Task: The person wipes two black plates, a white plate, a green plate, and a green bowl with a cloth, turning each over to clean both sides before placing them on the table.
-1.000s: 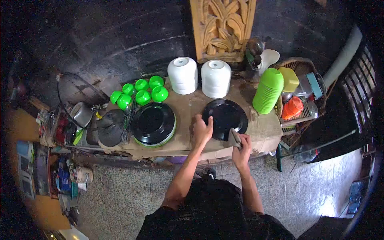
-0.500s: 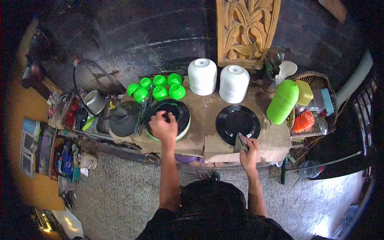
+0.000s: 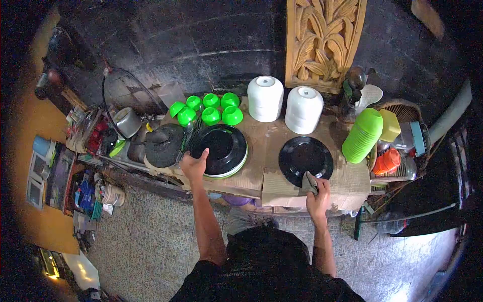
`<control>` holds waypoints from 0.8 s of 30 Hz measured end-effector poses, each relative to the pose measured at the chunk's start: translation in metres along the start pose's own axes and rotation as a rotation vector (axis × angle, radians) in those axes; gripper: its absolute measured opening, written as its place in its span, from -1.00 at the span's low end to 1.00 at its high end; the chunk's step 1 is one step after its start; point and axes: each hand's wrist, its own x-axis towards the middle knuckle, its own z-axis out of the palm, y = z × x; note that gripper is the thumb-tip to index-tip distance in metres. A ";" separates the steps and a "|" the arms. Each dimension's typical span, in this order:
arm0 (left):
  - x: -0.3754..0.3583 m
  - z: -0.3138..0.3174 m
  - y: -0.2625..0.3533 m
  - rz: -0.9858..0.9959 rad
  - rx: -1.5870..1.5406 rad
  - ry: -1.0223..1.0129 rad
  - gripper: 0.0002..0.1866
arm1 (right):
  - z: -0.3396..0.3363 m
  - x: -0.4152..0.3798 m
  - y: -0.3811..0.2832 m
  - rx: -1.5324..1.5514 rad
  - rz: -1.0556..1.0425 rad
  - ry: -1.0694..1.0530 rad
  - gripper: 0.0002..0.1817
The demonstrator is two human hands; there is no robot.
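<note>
My left hand [image 3: 194, 166] is at the left front rim of a stack of plates, a black plate [image 3: 220, 149] on top and lighter rims below. Its thumb lies on the black rim and the other fingers reach to the outer side. In my right hand [image 3: 318, 195] is a grey-green cloth [image 3: 311, 183], which touches the lower rim of a single black plate [image 3: 306, 160]. This plate lies flat on the cardboard [image 3: 265, 151] covering the counter.
Behind the plates are several green bowls [image 3: 211, 116] and two white bowl stacks [image 3: 265, 99] [image 3: 304, 110]. Right of the single plate stands a green cup stack [image 3: 362, 136], beside a basket [image 3: 410, 108] with an orange item [image 3: 387, 161]. A dark round lid [image 3: 163, 146] lies left.
My left hand has moved from above the plate stack to its left front rim, thumb now on the rim. My right hand still holds the cloth at the single plate. The whole view has shifted slightly.
</note>
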 end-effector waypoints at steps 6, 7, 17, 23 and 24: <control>-0.017 -0.016 0.024 0.042 0.010 0.111 -0.05 | 0.002 -0.001 0.003 0.013 -0.004 0.011 -0.39; -0.015 -0.015 0.021 0.044 0.011 0.107 -0.05 | 0.002 -0.001 0.004 0.019 0.002 0.010 -0.39; -0.011 -0.009 0.016 0.040 0.024 0.063 -0.07 | 0.003 -0.001 0.001 -0.001 -0.020 0.040 -0.42; -0.014 -0.002 0.011 0.118 -0.143 0.155 -0.15 | 0.006 -0.003 0.011 -0.028 -0.012 0.036 -0.39; -0.015 -0.004 0.014 0.152 -0.134 0.167 -0.17 | 0.006 -0.003 0.010 -0.021 -0.005 0.035 -0.39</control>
